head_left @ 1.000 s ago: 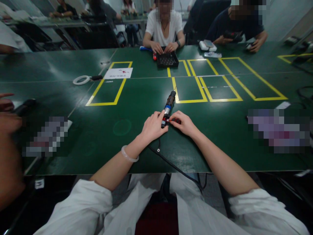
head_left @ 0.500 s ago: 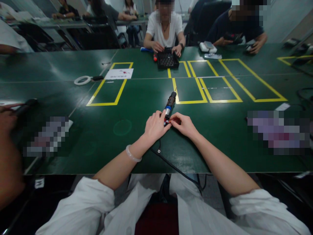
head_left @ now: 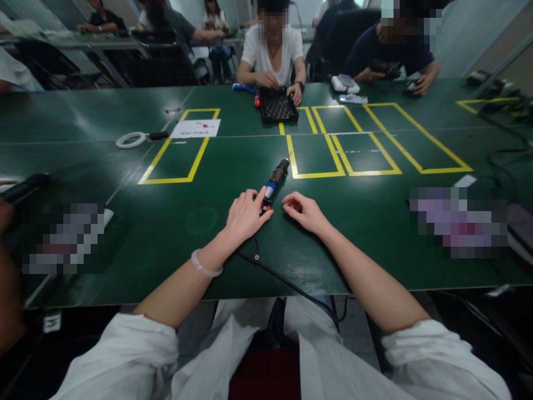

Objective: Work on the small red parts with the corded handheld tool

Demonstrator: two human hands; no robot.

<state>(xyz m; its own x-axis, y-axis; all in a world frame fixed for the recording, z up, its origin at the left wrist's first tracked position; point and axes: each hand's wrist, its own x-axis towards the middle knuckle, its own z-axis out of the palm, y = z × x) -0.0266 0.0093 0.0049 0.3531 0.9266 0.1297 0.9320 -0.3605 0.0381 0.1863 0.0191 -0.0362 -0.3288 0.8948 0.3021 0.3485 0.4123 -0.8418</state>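
An electric screwdriver [head_left: 271, 189], dark-bodied with a blue and silver band, lies slanted on the green table, its thin bit pointing away from me. My left hand [head_left: 246, 215] is closed over its rear end from the left, and the thumb reaches across. Small red and orange parts show beside that thumb; their detail is too small to make out. To the right, my right hand [head_left: 305, 212] is off the tool, with loosely curled fingers, thumb and fingertips slightly apart, and nothing visible in them. A black cable [head_left: 287, 282] with a small ring runs off the table's front edge.
Yellow tape outlines [head_left: 318, 176] mark the table ahead. A white sheet [head_left: 195, 128] and a white cable coil [head_left: 131, 140] lie at left. Across the table, a person handles a black tray [head_left: 278, 106]. Blurred-out objects lie to either side of me.
My right hand has come away from the screwdriver's rear end, leaving a gap. The left hand stays on the tool. The whole view has shifted slightly.
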